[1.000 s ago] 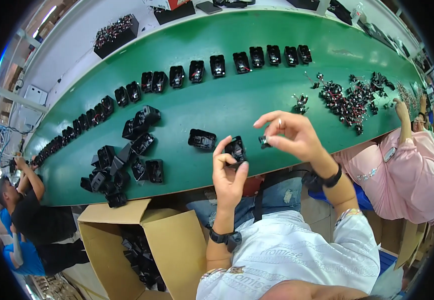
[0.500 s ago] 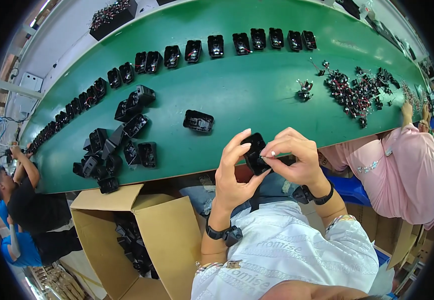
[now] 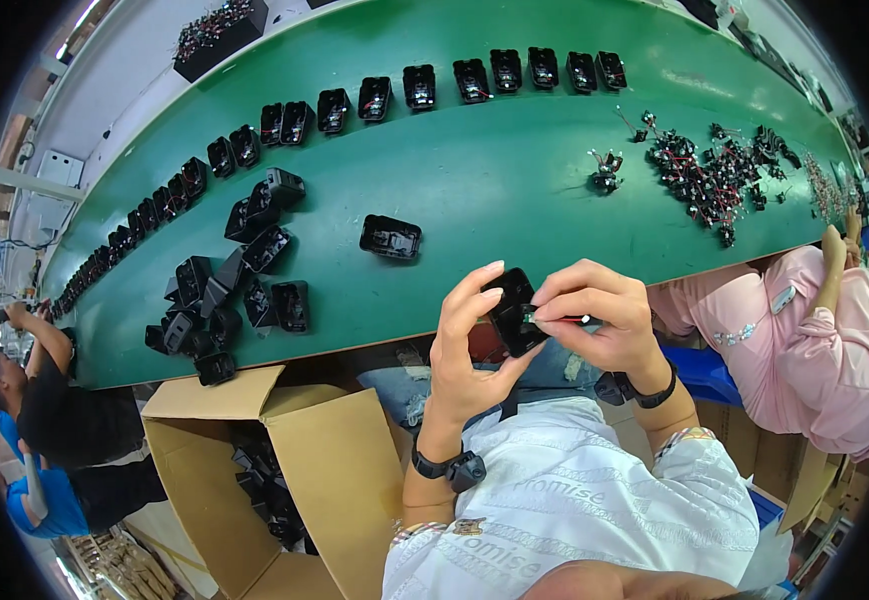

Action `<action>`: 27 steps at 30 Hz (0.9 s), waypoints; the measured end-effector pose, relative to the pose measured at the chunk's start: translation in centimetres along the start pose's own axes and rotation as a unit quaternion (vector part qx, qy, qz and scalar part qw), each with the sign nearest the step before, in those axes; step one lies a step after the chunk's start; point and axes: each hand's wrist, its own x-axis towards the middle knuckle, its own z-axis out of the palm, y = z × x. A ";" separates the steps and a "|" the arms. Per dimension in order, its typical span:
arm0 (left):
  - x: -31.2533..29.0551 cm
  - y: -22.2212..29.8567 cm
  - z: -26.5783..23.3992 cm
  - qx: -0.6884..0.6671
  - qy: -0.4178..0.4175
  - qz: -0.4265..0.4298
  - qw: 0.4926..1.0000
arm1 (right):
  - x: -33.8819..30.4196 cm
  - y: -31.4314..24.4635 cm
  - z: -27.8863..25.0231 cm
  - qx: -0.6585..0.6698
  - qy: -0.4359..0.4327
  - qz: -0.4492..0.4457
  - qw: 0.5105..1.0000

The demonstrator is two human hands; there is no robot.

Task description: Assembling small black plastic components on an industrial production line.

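Note:
My left hand (image 3: 467, 345) is closed around the edges of a black plastic housing (image 3: 512, 300), holding it tilted above my lap by the table's front edge. At the housing's right side, my right hand (image 3: 600, 315) pinches a small wired part (image 3: 531, 317); a greenish bit shows at the fingertips, and a red-and-white wire end pokes out past the fingers. Most of that part is hidden by my fingers. Beyond my hands, one open black housing (image 3: 391, 238) lies alone on the green table (image 3: 505, 180).
To the left is a heap of black housings (image 3: 217, 285); a long curved row of housings (image 3: 375, 98) lines the far side. Tangled wired parts (image 3: 705, 180) lie at right. A cardboard box (image 3: 340, 480) stands below the table. People work at both ends, one in pink (image 3: 805, 340).
My right fingers have shifted slightly on the housing, and the greenish bit and wire end now show. The view has moved a little.

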 end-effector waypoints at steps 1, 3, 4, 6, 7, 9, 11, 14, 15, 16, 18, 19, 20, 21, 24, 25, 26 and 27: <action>0.0 0.2 0.0 -0.036 -0.007 -0.020 0.999 | 0.0 0.1 -0.1 0.001 0.000 0.000 1.000; 0.0 0.3 0.0 -0.072 -0.014 -0.041 0.996 | 0.0 0.3 -0.3 -0.010 -0.007 -0.021 1.000; 0.0 0.3 -0.1 -0.086 -0.017 -0.047 0.995 | 0.1 0.3 -0.2 -0.010 -0.008 -0.019 1.000; 0.1 0.4 -0.3 -0.100 -0.020 -0.054 0.993 | 0.1 0.2 -0.1 -0.011 0.006 -0.022 1.000; 0.2 0.5 -0.4 -0.081 -0.032 -0.055 0.995 | 0.1 0.2 -0.2 -0.011 0.006 -0.022 1.000; 0.4 0.7 -0.6 -0.062 -0.044 -0.056 0.995 | 0.3 0.3 -0.2 -0.029 0.007 -0.045 0.999; 0.5 0.7 -0.8 -0.043 -0.064 -0.045 0.996 | 0.5 0.4 -0.3 -0.045 -0.008 -0.060 0.997; 0.6 0.6 -0.9 -0.057 -0.065 -0.044 0.995 | 1.1 0.5 -0.3 -0.078 -0.028 -0.084 0.993; 0.6 0.6 -1.0 -0.057 -0.065 -0.045 0.995 | 1.3 0.5 -0.3 -0.092 -0.035 -0.093 0.991; 0.6 0.6 -1.1 -0.064 -0.069 -0.048 0.994 | 1.5 0.5 -0.3 -0.091 -0.035 -0.092 0.991; 0.6 0.7 -1.2 -0.072 -0.073 -0.053 0.993 | 1.9 0.6 -0.5 -0.107 -0.043 -0.112 0.987; 0.6 0.8 -1.3 -0.066 -0.074 -0.050 0.994 | 1.9 0.7 -0.5 -0.107 -0.043 -0.111 0.987; 0.7 0.9 -1.3 -0.060 -0.074 -0.047 0.994 | 2.0 0.8 -0.4 -0.105 -0.047 -0.114 0.987; 0.8 0.9 -1.3 -0.060 -0.074 -0.048 0.994 | 2.1 0.8 -0.3 -0.102 -0.050 -0.118 0.987; 0.9 1.0 -1.4 -0.033 -0.067 -0.026 0.997 | 2.0 0.6 -0.1 -0.088 -0.032 -0.087 0.992; 0.9 1.1 -1.4 -0.033 -0.069 -0.029 0.997 | 1.9 0.5 0.0 -0.086 -0.032 -0.087 0.992; 0.8 1.2 -1.4 -0.033 -0.071 -0.033 0.996 | 1.8 0.4 0.0 -0.079 -0.025 -0.077 0.994; 0.8 1.1 -1.4 -0.033 -0.072 -0.033 0.996 | 1.6 0.4 0.0 -0.074 -0.016 -0.065 0.995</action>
